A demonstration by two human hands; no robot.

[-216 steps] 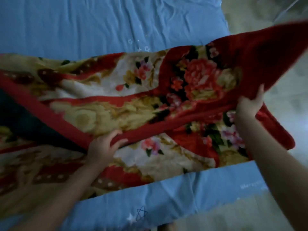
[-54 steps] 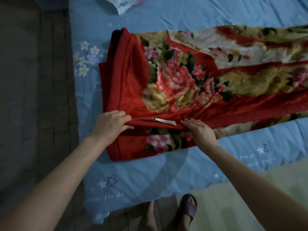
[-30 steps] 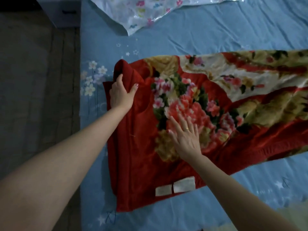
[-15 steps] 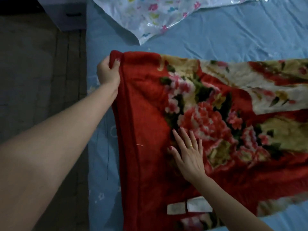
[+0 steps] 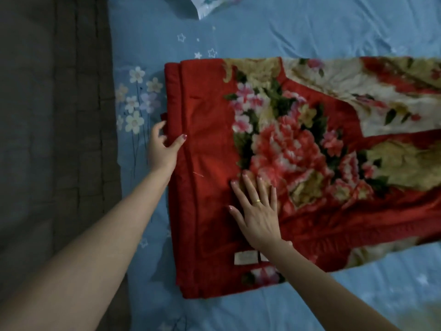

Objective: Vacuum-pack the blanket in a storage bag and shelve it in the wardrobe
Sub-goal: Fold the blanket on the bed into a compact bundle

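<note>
The red floral blanket point(image 5: 298, 151) lies folded lengthwise on the blue bed sheet point(image 5: 286, 32), running off the right edge. My left hand point(image 5: 164, 146) grips the blanket's left red border, thumb on top and fingers curled under the edge. My right hand point(image 5: 256, 209) lies flat on the blanket with fingers spread, pressing near the big pink flower. Two white labels point(image 5: 245, 258) show on the blanket's near edge, partly under my right forearm. A corner of the printed plastic storage bag point(image 5: 210, 5) peeks in at the top.
The bed's left edge runs down at about a quarter of the view, with dark floor point(image 5: 47, 139) beyond it. Blue sheet shows above and below the blanket. Pale floor point(image 5: 424, 318) appears at the bottom right corner.
My left hand has let the far-left corner down and moved nearer along the left border. The blanket's left end now lies flat and squared. My right hand stays pressed on it.
</note>
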